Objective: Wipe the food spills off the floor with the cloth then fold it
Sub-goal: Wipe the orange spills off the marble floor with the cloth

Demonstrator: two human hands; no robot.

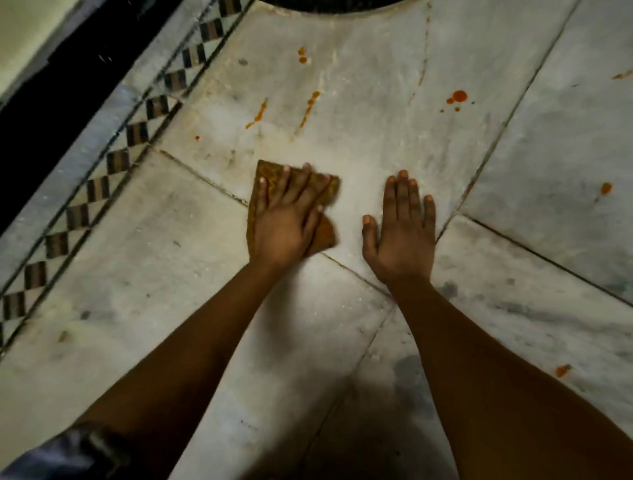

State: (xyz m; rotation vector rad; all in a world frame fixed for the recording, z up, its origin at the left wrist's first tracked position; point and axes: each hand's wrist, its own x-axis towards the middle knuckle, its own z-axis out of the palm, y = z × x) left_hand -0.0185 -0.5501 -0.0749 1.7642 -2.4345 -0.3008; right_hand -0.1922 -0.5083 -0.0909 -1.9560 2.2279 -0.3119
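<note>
where the left hand (281, 219) presses, the cloth (329, 186) lies folded, brown-patterned.

checkered tile border (99, 187) along left, dark curved rim (329, 3) at top edge

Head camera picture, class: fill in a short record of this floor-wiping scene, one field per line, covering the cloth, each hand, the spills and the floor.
cloth: brown patterned cloth, flat on the floor
left hand: left hand presses on the cloth, fingers straight and spread
right hand: right hand flat on bare floor, beside the cloth, not touching it
spills: orange spots and streaks beyond the cloth, unwiped
floor: pale marble slabs, checkered border at left
</note>
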